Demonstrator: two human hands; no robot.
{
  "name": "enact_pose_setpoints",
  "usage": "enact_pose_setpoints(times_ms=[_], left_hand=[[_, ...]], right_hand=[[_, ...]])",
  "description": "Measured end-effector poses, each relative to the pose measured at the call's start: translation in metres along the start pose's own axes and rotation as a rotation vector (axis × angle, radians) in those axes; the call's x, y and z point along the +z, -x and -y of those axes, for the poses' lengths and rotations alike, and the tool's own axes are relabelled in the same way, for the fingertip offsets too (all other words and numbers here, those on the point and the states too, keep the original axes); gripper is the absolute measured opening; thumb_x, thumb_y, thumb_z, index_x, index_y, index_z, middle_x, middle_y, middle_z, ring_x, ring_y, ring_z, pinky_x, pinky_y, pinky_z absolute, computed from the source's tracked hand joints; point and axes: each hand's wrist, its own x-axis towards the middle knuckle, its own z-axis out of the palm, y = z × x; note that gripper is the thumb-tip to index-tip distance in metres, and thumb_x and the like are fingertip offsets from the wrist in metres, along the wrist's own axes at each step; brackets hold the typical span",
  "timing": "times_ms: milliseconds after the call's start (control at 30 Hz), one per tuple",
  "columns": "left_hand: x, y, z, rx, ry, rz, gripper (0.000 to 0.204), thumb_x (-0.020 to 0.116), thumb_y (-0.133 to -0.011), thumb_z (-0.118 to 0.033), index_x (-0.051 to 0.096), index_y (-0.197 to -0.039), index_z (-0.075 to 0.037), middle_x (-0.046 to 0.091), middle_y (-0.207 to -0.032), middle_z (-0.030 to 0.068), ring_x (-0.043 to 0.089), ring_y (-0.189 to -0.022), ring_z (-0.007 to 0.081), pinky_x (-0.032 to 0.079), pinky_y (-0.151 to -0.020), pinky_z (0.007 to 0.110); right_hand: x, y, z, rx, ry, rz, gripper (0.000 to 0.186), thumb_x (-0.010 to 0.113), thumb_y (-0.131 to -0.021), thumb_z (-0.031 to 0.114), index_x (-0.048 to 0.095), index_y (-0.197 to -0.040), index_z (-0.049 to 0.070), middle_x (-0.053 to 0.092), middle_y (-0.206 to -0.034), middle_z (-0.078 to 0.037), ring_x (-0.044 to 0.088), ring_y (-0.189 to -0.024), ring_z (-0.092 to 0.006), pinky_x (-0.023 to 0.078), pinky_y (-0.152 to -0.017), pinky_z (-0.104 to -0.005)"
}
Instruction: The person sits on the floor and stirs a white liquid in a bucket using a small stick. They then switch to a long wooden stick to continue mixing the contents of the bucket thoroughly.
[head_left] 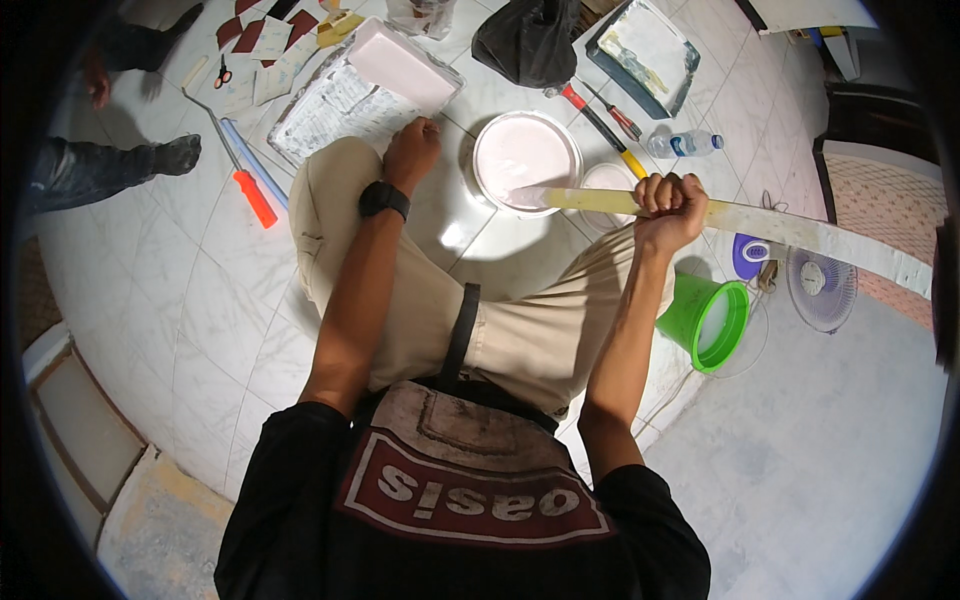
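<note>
My right hand [672, 212] is closed round a long, flat, pale stick [830, 237]. The stick's left end dips into pale pink paint [518, 155] in a round white bucket [528, 113] in front of me; its other end reaches far to the right. My left hand [412, 152] is curled into a fist by my left knee, close to the near right edge of a paint-smeared white tray [345, 108]. Nothing shows in that fist. A smaller pale tub [608, 178] is partly hidden behind the stick, right of the bucket.
Beyond the bucket lie a black plastic bag [525, 42], a second paint tray [685, 70] and long-handled tools [600, 127]. A water bottle [685, 144], green bucket [743, 325] and fan [822, 285] stand right. Left are a red-handled tool [255, 198], scissors [222, 72] and another person's legs [110, 170].
</note>
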Motion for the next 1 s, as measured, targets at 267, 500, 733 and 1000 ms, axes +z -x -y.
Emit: enact_pose_setpoints(times_ms=[267, 500, 733, 1000], left_hand=[[-0.003, 0.002, -0.001, -0.004, 0.002, 0.001, 0.031, 0.05, -0.095, -0.028, 0.068, -0.109, -0.007, 0.071, -0.107, 0.0195, 0.066, -0.104, 0.0391, 0.051, -0.092, 0.047], [-0.002, 0.002, 0.003, -0.018, 0.001, -0.008, 0.031, 0.048, -0.095, -0.026, 0.068, -0.109, -0.006, 0.072, -0.099, 0.0153, 0.069, -0.097, 0.0321, 0.052, -0.088, 0.043], [-0.003, 0.001, 0.003, -0.012, 0.001, -0.017, 0.03, 0.05, -0.094, -0.027, 0.069, -0.109, -0.008, 0.072, -0.108, 0.0177, 0.066, -0.104, 0.0387, 0.051, -0.091, 0.048], [0.001, 0.0, -0.002, -0.03, -0.029, -0.006, 0.029, 0.05, -0.094, -0.027, 0.069, -0.107, -0.01, 0.072, -0.108, 0.0172, 0.066, -0.104, 0.0382, 0.051, -0.091, 0.048]], right_hand=[[0.012, -0.001, -0.052, -0.208, 0.185, -0.033, 0.031, 0.051, -0.088, 0.004, 0.031, -0.065, 0.012, 0.031, -0.051, -0.001, 0.029, -0.04, -0.0114, 0.032, -0.042, -0.0293], [0.016, -0.035, -0.066, -0.271, 0.065, -0.259, 0.029, 0.052, -0.088, 0.009, 0.034, -0.066, 0.012, 0.033, -0.05, 0.0, 0.029, -0.041, -0.0115, 0.034, -0.044, -0.0303], [0.004, -0.041, -0.078, -0.107, -0.106, -0.266, 0.038, 0.051, -0.088, 0.016, 0.026, -0.059, 0.016, 0.024, -0.048, 0.0, 0.022, -0.04, -0.0136, 0.03, -0.045, -0.0313], [-0.014, -0.033, -0.048, 0.004, -0.182, -0.25, 0.04, 0.052, -0.086, 0.025, 0.025, -0.057, 0.018, 0.024, -0.047, 0.0, 0.02, -0.041, -0.0148, 0.027, -0.046, -0.0326]])
